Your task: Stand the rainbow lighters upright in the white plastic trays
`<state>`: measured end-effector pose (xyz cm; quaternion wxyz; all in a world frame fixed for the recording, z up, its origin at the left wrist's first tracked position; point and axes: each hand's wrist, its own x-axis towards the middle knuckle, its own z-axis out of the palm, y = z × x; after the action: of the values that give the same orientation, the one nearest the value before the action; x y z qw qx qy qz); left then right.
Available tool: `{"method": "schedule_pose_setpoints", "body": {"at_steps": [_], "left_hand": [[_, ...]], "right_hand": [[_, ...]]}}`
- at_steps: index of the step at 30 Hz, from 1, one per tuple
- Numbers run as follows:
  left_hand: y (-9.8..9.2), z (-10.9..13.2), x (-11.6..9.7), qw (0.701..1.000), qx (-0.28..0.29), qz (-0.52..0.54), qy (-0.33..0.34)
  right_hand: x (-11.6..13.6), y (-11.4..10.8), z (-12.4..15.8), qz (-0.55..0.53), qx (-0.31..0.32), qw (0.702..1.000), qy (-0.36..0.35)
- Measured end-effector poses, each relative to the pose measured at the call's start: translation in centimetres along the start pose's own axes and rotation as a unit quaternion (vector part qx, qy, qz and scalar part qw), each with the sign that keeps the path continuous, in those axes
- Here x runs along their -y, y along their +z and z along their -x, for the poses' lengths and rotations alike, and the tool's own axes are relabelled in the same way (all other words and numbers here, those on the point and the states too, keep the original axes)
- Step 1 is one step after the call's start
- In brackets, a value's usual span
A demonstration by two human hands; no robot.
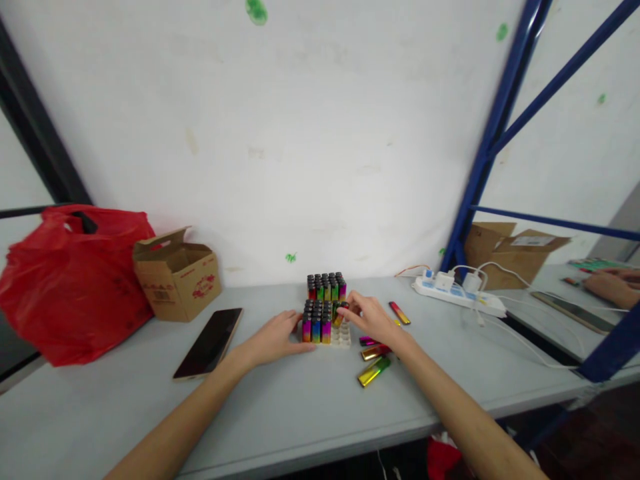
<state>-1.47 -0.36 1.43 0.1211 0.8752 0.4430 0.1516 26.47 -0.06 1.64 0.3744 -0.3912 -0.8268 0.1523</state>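
A white tray with round holes stands in front of me, its left part filled with upright lighters in shiny purple, blue and other colours with black tops. My left hand is at the tray's left front corner, thumb along the front edge and fingers at the side, gripping it. Between the fingertips of my right hand is a yellowish lighter, slightly tilted over the tray's right part. Several loose lighters lie beside the tray under my right wrist, among them a yellow-green lighter and a red-yellow lighter.
Behind the tray stands another block of upright lighters. A phone, an open cardboard box and a red plastic bag are at left. To the right are a power strip, a blue frame post and another person's hand.
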Motion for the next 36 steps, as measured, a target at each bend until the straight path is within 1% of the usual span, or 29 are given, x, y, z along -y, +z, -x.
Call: {"method": "schedule_pose_setpoints", "body": {"at_steps": [3, 7, 10, 12, 14, 16, 17, 19, 21, 23, 25, 27, 28, 31, 33, 36], "left_hand": [[0.0, 0.0, 0.1, 1.0, 0.0, -0.006, 0.005], [0.1, -0.1, 0.1, 1.0, -0.003, -0.012, 0.01], [0.2, -0.1, 0.3, 1.0, -0.01, -0.013, 0.011], [0.4, -0.2, 0.4, 1.0, -0.015, -0.011, 0.014], [0.5, -0.2, 0.6, 1.0, -0.017, -0.008, 0.018], [0.5, -0.2, 0.6, 1.0, -0.017, -0.007, 0.018], [0.4, -0.2, 0.5, 1.0, -0.017, -0.007, 0.018], [0.2, -0.2, 0.3, 1.0, -0.013, -0.004, 0.018], [0.1, -0.2, 0.1, 1.0, -0.007, -0.001, 0.02], [0.0, -0.3, 0.0, 1.0, -0.006, -0.001, 0.019], [0.0, -0.4, 0.0, 1.0, -0.006, -0.002, 0.016], [0.1, -0.5, 0.0, 1.0, -0.004, -0.004, 0.019], [0.1, -0.6, 0.0, 1.0, -0.005, -0.003, 0.015], [0.2, -0.7, 0.1, 1.0, -0.002, 0.006, 0.013], [0.2, -0.7, 0.2, 1.0, 0.008, 0.012, 0.028], [0.3, -0.8, 0.4, 0.999, 0.016, 0.01, 0.032]], "right_hand": [[-0.4, 0.2, 0.0, 0.026, 0.022, 0.999, -0.013], [-0.5, 0.2, 0.0, 0.028, 0.037, 0.999, -0.021], [-0.4, 0.1, -0.1, 0.015, 0.046, 0.999, -0.013], [-0.4, 0.1, -0.3, 0.013, 0.059, 0.998, 0.006], [-0.5, 0.3, -0.3, 0.049, 0.067, 0.996, 0.035], [-0.6, 0.5, -0.4, 0.108, 0.074, 0.99, 0.055], [-0.6, 0.5, -0.3, 0.128, 0.08, 0.987, 0.057], [-0.5, 0.3, -0.2, 0.131, 0.09, 0.986, 0.045], [-0.6, -0.6, -0.1, 0.115, 0.072, 0.99, 0.031], [-1.1, -2.0, -0.1, 0.122, 0.026, 0.992, 0.035], [-2.1, -3.5, 0.0, 0.146, -0.015, 0.988, 0.051], [-3.4, -5.1, 0.2, 0.185, -0.026, 0.98, 0.069], [-4.0, -5.7, 0.4, 0.194, -0.017, 0.978, 0.077], [-5.6, -7.3, 1.0, 0.189, 0.044, 0.977, 0.093], [-6.1, -8.1, 1.4, 0.163, 0.082, 0.978, 0.103], [-6.5, -9.0, 2.1, 0.139, 0.15, 0.97, 0.131]]}}
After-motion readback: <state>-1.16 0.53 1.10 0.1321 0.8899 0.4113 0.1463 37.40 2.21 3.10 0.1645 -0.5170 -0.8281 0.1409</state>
